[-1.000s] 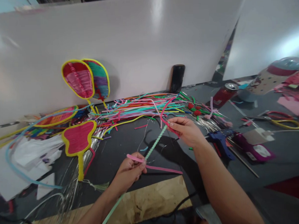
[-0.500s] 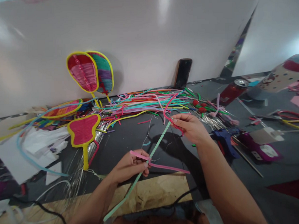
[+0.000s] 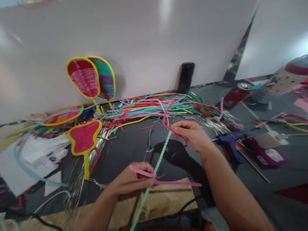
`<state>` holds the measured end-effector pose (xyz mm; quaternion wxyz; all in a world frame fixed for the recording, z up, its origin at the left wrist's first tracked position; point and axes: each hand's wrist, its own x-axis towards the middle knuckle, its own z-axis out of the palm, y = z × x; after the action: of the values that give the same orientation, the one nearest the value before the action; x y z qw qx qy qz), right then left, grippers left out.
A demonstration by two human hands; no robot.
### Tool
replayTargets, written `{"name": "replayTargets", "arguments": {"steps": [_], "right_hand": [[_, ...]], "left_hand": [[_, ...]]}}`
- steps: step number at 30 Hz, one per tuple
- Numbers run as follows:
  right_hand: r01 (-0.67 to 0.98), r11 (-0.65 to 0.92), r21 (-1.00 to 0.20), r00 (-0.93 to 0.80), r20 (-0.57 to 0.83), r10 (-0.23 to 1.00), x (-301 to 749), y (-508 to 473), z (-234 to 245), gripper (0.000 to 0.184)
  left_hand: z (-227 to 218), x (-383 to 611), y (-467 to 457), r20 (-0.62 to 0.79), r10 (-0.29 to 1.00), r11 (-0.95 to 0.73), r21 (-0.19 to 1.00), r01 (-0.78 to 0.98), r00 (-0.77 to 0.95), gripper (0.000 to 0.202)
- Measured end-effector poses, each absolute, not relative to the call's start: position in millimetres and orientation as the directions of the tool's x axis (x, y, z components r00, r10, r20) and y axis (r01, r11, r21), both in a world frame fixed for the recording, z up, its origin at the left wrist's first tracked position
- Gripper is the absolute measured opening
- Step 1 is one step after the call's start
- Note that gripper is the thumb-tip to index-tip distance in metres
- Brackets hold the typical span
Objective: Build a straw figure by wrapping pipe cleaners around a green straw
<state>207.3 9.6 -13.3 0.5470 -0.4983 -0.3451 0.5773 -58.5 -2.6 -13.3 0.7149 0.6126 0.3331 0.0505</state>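
A long mint-green twisted pipe cleaner (image 3: 159, 159) runs taut between my two hands above the dark table (image 3: 130, 150). My left hand (image 3: 129, 178) pinches its lower part together with a pink pipe cleaner (image 3: 171, 183) that sticks out to the right. My right hand (image 3: 192, 134) pinches the green one's upper end along with a bent red-pink pipe cleaner (image 3: 168, 120). The green stem's tail runs down past the table's near edge.
A heap of coloured pipe cleaners (image 3: 148, 107) lies at the back. Woven fans (image 3: 90, 79) lean on the white wall, another fan (image 3: 84, 141) lies flat. A phone (image 3: 186, 77), a red can (image 3: 232, 96), a blue glue gun (image 3: 229, 143) and a wooden board (image 3: 169, 199) are nearby.
My left hand has slid down the green pipe cleaner toward me, taking the pink one with it. My right hand keeps its hold; the view shifted slightly.
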Motion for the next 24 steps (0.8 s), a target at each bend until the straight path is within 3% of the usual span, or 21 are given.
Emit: {"name": "replayTargets", "arguments": {"steps": [3, 4, 6, 9, 15, 24], "right_hand": [[-0.281, -0.214, -0.936, -0.006, -0.221, 0.975, 197, 5, -12, 0.021], [-0.270, -0.229, -0.935, -0.046, -0.226, 0.973, 193, 3, -12, 0.021], [-0.231, -0.250, -0.940, -0.131, -0.225, 0.966, 183, -2, -10, 0.022], [-0.168, -0.260, -0.951, -0.249, -0.214, 0.944, 168, -8, -7, 0.023], [-0.102, -0.285, -0.953, -0.323, -0.239, 0.916, 150, -11, -13, 0.026], [-0.015, -0.297, -0.955, -0.323, -0.277, 0.905, 143, -11, -19, 0.031]], "left_hand": [[-13, -69, 7, -0.389, 0.322, 0.207, 0.918, 0.337, 0.863, 0.028], [-14, -70, 10, -0.385, 0.345, 0.214, 0.920, 0.328, 0.856, 0.027], [-19, -69, 15, -0.366, 0.517, 0.279, 0.926, 0.252, 0.773, 0.024], [-26, -59, 18, -0.284, 0.739, 0.376, 0.926, -0.025, 0.611, 0.036], [-26, -38, 13, -0.297, 0.747, 0.464, 0.874, -0.147, 0.595, 0.045], [-39, -40, 11, -0.338, 0.788, 0.449, 0.888, -0.104, 0.515, 0.028]]}}
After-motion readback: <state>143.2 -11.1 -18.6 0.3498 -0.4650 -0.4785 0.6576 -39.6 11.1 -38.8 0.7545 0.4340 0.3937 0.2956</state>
